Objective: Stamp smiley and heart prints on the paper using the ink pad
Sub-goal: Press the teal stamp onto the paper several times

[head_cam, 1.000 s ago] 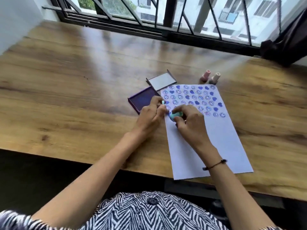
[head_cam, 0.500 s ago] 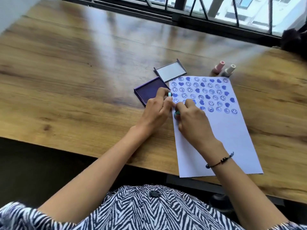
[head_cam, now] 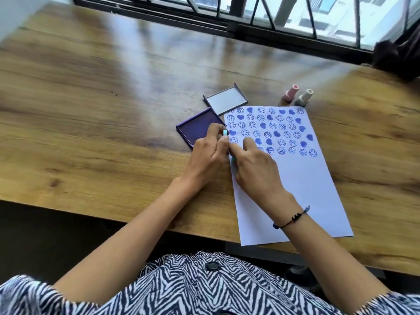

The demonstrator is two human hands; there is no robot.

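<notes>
A white paper sheet point(head_cam: 302, 185) lies on the wooden table, its upper part covered with several rows of blue smiley and heart prints point(head_cam: 272, 126). An open purple ink pad point(head_cam: 195, 130) sits at the sheet's top left corner. My left hand point(head_cam: 208, 160) pinches a small teal stamp point(head_cam: 225, 132) at the paper's left edge, beside the pad. My right hand point(head_cam: 256, 167) rests on the paper, fingers curled over a second teal stamp point(head_cam: 233, 159), mostly hidden. The two hands touch at the fingertips.
The ink pad's lid point(head_cam: 225, 100) lies open behind the pad. Two small stamps, pink point(head_cam: 291, 92) and grey-white point(head_cam: 304, 96), stand past the paper's top edge. A dark object point(head_cam: 400, 57) sits at the far right by the window bars. The table's near edge point(head_cam: 113, 214) runs below my forearms.
The camera has tilted down and shifted. My right hand has closed over its teal stamp, which showed clearly a second ago. Both hands stay at the paper's left edge.
</notes>
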